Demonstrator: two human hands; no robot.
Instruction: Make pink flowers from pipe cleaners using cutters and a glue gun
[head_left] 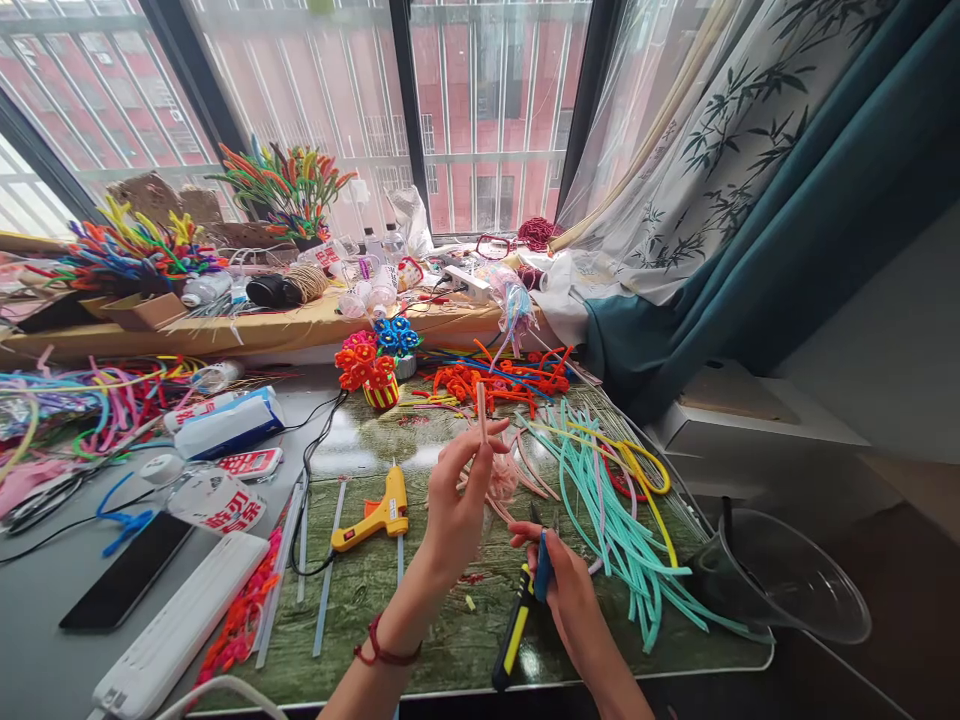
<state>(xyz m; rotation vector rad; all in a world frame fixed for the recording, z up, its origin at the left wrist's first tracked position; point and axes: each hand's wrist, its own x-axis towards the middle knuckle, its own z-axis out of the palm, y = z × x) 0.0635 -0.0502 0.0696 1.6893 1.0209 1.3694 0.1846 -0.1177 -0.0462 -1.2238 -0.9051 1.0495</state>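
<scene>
My left hand (461, 490), with a dark red cord bracelet at its wrist, is raised over the green mat. Its thumb and fingers pinch a pale pink pipe cleaner (481, 405) that stands upright. Lower and to the right, my right hand (562, 575) is closed on blue-handled scissors (543, 568); their dark tips point away from me and look slightly apart. Behind the hands lies a bunch of pale pink pipe cleaners (504, 478), partly hidden by my left hand. A black and yellow tool (513, 632) rests on the mat beside my right hand.
A yellow hot glue gun (381, 518) and glue sticks (330, 565) lie left. Turquoise pipe cleaners (611, 520) spread right, near a clear bin (780, 580). Pipe-cleaner flowers (366, 362) and orange pipe cleaners (480, 383) are behind. A power strip (180, 625) and phone (127, 570) lie far left.
</scene>
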